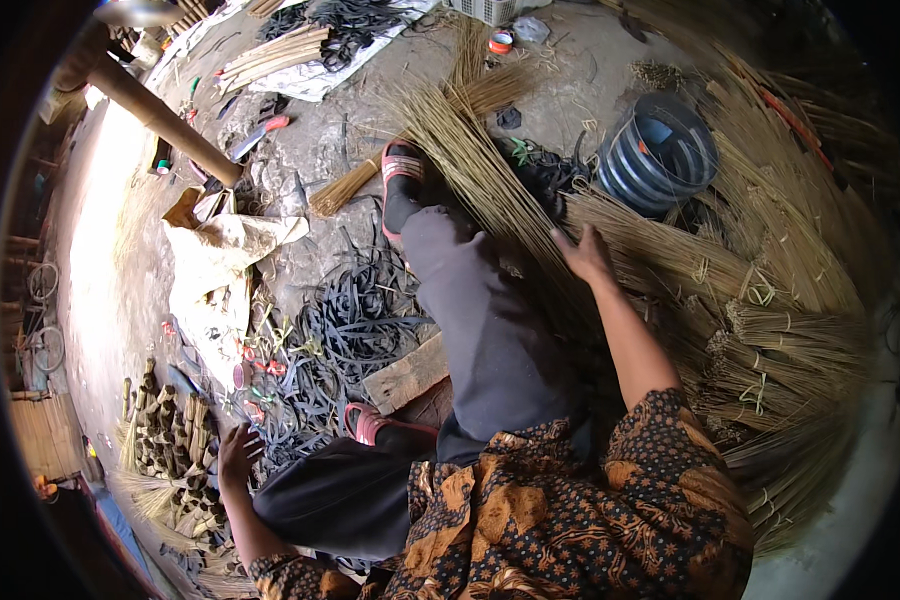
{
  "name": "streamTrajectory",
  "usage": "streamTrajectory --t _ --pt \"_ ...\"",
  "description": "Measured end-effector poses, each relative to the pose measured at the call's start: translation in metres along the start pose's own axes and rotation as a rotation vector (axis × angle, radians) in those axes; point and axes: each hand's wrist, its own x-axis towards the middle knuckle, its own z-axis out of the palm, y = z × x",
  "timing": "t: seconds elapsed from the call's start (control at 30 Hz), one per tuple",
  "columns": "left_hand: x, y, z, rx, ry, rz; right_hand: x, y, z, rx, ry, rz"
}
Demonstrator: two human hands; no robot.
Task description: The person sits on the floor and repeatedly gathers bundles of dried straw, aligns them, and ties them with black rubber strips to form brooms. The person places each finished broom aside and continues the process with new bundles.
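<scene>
My right hand (585,252) reaches over a long bundle of thin straw-coloured stalks (475,150), at its near end. Its thumb and fingers are apart and nothing shows between them; I cannot tell whether it touches the stalks. That bundle slants away past my outstretched foot, crossing other stalks at the far end. My left hand (238,455) hovers low on the left, fingers spread and holding nothing. It is between a stack of short, dark-tipped stalk bundles (165,430) and a tangled heap of black strips (355,310).
A clear ribbed bucket (658,155) stands among many tied stalk bundles (800,330) on the right. A knife with a red handle (260,136) lies far left, near a slanting pole (160,115). A wooden block (407,374) sits between my legs; a pale sack (215,255) lies left.
</scene>
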Motion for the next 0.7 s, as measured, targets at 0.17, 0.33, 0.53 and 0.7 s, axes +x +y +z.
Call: streamTrajectory --t 0.17,0.33,0.53,0.7 --pt "-0.025 -0.016 -0.006 -0.041 0.094 -0.071 0.036 -0.022 0.059 -0.076 -0.109 -0.010" --pt "-0.029 -0.024 -0.014 -0.073 0.080 -0.129 0.037 -0.056 0.081 -0.214 -0.195 0.074" --pt "-0.029 -0.006 -0.001 -0.045 0.102 -0.105 0.035 -0.056 0.121 -0.431 0.015 0.018" --pt "-0.030 0.010 0.010 -0.001 0.101 -0.092 0.051 -0.049 0.128 -0.372 0.075 0.051"
